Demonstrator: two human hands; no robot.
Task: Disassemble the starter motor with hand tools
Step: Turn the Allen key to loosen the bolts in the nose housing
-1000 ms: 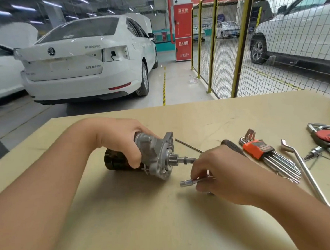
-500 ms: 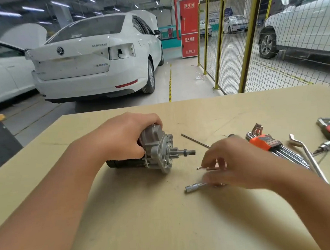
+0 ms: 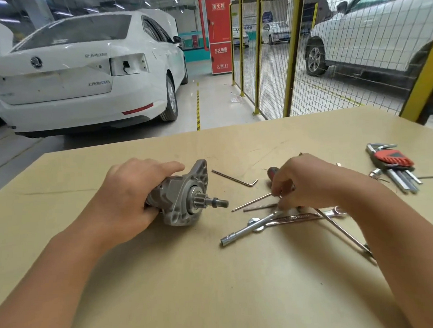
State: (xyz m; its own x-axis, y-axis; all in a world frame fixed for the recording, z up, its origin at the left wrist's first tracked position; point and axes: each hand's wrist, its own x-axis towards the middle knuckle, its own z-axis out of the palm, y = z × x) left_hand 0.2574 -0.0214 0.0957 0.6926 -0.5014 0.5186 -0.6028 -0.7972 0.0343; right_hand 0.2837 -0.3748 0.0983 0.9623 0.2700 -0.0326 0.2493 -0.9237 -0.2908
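Observation:
The starter motor lies on its side on the tan table, its pinion shaft pointing right. My left hand grips its body from above and hides the rear part. To the right, my right hand hovers low over a pile of tools with its fingertips pinching the end of a thin metal rod. A second thin rod lies just below it. A chrome socket driver lies loose in front of the hand.
A single hex key lies behind the shaft. A combination wrench, a long bent bar and a screwdriver handle sit around my right hand. A hex key set lies far right. Beyond the table stand cars and a yellow mesh fence.
My right hand let go of the socket driver, which now lies on the table, and shifted back to the thin rods. My left hand kept hold of the motor.

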